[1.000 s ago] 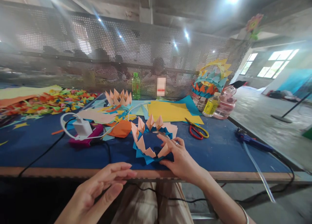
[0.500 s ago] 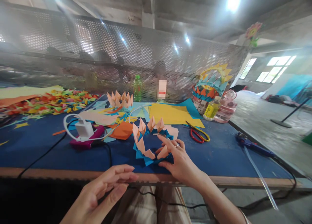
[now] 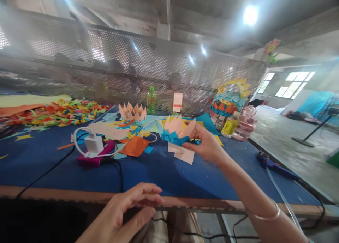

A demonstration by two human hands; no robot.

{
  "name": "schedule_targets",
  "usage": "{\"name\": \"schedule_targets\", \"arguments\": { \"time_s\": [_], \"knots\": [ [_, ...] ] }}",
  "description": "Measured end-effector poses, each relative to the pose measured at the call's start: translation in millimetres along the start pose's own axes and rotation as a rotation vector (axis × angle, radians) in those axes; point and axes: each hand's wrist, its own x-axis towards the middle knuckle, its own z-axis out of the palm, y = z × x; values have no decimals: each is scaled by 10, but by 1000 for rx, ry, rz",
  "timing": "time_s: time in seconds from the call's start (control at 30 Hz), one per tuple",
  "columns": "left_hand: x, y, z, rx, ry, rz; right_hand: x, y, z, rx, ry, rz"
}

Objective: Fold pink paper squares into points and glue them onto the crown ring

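A folded paper ring with pink points above a blue zigzag base (image 3: 174, 132) is held up off the table by my right hand (image 3: 205, 142). The thumb is on its near blue side and the fingers are at its right end, partly behind a pink point. Under it on the table lie pale pink paper pieces (image 3: 185, 156). My left hand (image 3: 129, 209) hovers near the table's front edge, holding nothing, with its fingers apart and slightly curled. A second pink pointed paper ring (image 3: 132, 112) sits farther back on the left.
At left lie a heap of paper scraps (image 3: 63, 110) and a white charger (image 3: 94, 145) on a magenta power strip (image 3: 91, 160). Orange paper (image 3: 135, 146) is mid-table. Bottles (image 3: 230, 125) and stacked paper rings (image 3: 230, 98) stand back right; a blue glue gun (image 3: 277, 167) lies right.
My right hand has lifted the pink and blue ring off the table, moving it away from me and slightly right. My left hand has shifted slightly right.
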Motion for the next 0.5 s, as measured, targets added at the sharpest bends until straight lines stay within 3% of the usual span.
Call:
{"name": "schedule_targets", "arguments": {
  "time_s": [0.1, 0.23, 0.37, 0.5],
  "knots": [
    [76, 212, 20, 45, -96, 48, 406, 41, -163, -32, 3, 0],
    [233, 522, 31, 49, -147, 76, 866, 203, -209, -300, 89, 44],
    [556, 651, 55, 82, -252, 194, 1103, 524, 13, -487, 154, 94],
    [1047, 587, 85, 140, -296, 324, 1086, 891, 332, -609, 83, 148]
  ]
}}
